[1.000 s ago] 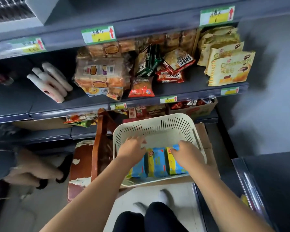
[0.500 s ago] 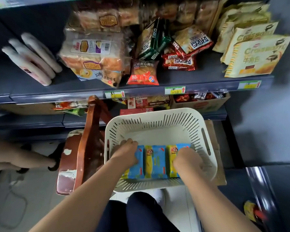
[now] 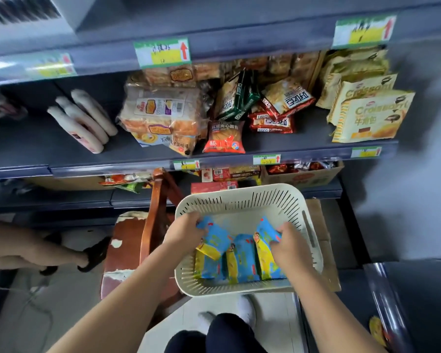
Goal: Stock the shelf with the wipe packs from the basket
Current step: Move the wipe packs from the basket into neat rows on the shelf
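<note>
The wipe packs [image 3: 242, 258] lie in a row on the floor of the basket [image 3: 239, 192], long side toward the person, probably so each can be taken by its far end. Two are tipped up out of the row. The left pack [image 3: 215, 240] is pinched at its upper end by the left hand [image 3: 186, 231], the right pack [image 3: 264, 234] likewise by the right hand [image 3: 289, 247]. Each grip is curled round the top, with the pack's body trailing back under the wrist. The basket sits low beside a chair [image 3: 158, 212], just below the shelf [image 3: 36, 146], so the lift looks short. Bare shelf shows left of the bread bags [image 3: 163, 115]
</note>
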